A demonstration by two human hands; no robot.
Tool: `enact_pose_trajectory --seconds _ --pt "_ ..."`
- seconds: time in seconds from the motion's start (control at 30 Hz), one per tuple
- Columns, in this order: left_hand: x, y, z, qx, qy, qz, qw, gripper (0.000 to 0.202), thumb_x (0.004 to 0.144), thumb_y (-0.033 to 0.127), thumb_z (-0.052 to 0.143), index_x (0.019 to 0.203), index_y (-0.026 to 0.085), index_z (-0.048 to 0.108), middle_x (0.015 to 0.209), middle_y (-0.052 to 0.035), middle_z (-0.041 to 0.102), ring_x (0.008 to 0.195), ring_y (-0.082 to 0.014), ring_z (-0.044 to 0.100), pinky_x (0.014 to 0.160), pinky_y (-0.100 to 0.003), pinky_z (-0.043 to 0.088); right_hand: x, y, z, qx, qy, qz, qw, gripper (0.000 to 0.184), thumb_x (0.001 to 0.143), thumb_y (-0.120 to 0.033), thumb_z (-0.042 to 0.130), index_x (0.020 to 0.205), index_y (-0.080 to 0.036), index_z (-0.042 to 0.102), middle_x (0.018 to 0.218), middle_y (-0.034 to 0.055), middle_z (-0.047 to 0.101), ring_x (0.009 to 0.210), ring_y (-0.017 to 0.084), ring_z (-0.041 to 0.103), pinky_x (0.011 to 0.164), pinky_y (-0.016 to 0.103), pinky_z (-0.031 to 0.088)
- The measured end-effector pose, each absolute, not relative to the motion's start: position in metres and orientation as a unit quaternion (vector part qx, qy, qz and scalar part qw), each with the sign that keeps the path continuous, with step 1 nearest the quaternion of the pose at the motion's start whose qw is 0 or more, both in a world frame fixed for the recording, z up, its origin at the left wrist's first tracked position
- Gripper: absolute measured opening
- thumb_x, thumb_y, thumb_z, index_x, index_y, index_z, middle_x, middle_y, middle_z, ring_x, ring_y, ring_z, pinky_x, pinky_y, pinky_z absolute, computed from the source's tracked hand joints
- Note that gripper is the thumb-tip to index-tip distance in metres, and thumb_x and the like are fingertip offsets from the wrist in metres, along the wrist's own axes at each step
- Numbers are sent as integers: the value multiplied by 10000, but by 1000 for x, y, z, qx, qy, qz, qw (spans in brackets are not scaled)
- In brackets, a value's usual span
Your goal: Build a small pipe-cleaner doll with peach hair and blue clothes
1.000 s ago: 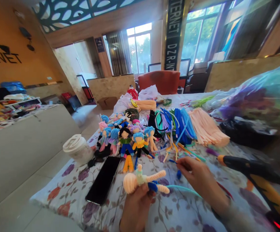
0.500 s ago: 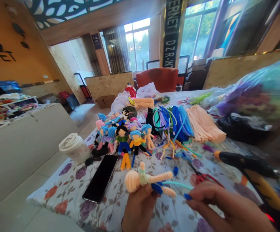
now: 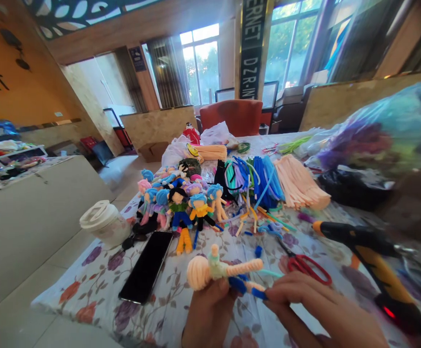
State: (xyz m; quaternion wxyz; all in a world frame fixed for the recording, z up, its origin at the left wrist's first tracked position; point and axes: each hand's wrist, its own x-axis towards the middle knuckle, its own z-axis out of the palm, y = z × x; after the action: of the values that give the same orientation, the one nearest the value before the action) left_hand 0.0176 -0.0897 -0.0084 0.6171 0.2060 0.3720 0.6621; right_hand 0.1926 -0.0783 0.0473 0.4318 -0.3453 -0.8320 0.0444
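A peach pipe-cleaner doll [image 3: 198,273] with a round wound head and a pale green top lies sideways in my left hand [image 3: 210,309], whose fingers are closed round its body. Blue pipe cleaner [image 3: 237,284] wraps part of the doll near its legs. My right hand [image 3: 315,304] pinches the end of a short blue strip [image 3: 259,293], held against the doll's lower leg. A thin mint pipe cleaner [image 3: 269,273] runs from the doll toward my right hand; its far end is hidden behind the fingers.
Red-handled scissors [image 3: 309,268] and a black-and-yellow glue gun [image 3: 368,256] lie to the right. A phone [image 3: 147,267] and a white lidded cup [image 3: 105,224] are at left. Finished dolls [image 3: 179,208], pipe-cleaner bundles [image 3: 264,179] and plastic bags stand farther back.
My right hand has moved left, bringing the blue strip end up to the doll's leg. My left hand still holds the doll. The view has shifted slightly right.
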Motion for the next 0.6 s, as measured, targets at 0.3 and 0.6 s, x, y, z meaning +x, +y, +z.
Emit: enact_pose_trajectory --seconds 0.3,0.6 --pt "20 -92 -6 197 365 662 624 143 619 251 797 754 219 760 791 -92 750 809 -307 659 727 -389 509 186 -78 57 -349 -833 -88 420 262 984 -247 399 820 -228 603 732 -1 667 671 160 644 628 277 461" --pt "24 -92 -2 175 344 684 619 221 615 177 814 824 168 745 791 -63 740 835 -255 668 825 -383 508 181 -78 56 -336 -847 -131 390 328 996 -262 343 821 -217 617 748 -4 667 650 168 589 633 324 366"
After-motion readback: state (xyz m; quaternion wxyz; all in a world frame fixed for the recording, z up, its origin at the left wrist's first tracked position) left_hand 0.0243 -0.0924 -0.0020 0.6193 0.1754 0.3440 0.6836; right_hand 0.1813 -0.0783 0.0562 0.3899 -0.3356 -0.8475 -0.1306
